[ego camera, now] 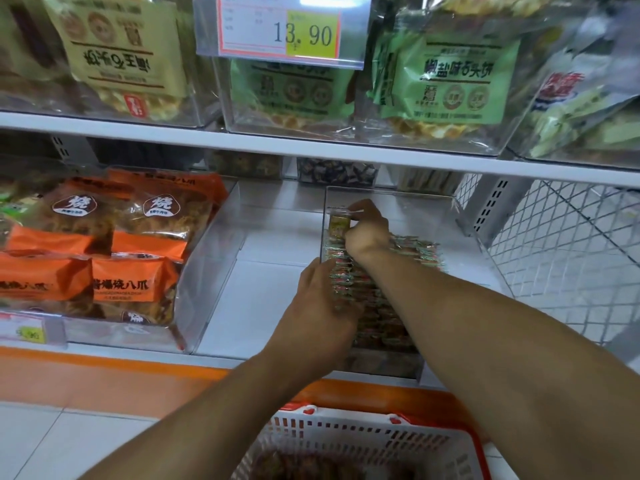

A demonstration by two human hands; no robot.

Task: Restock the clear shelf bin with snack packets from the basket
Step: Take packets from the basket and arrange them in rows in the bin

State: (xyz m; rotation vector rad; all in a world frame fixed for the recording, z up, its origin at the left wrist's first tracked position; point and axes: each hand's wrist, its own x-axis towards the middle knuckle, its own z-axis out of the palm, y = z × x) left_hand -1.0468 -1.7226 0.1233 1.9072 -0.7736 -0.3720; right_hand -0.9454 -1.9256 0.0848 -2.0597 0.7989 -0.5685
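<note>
Both bare forearms reach forward and up from the lower edge of the view. The right hand (367,227) is farther out, wrist bent, fingers curled in a pinch. The left hand (320,303) lies nearer, palm down, fingers extended forward.

Orange snack bags (104,244) in the neighbouring bin, green packs (446,77) and a price tag (280,29) above

Clear shelf bin (464,233) half-lined with upright snack packets (377,317); white basket (367,441) below.
</note>
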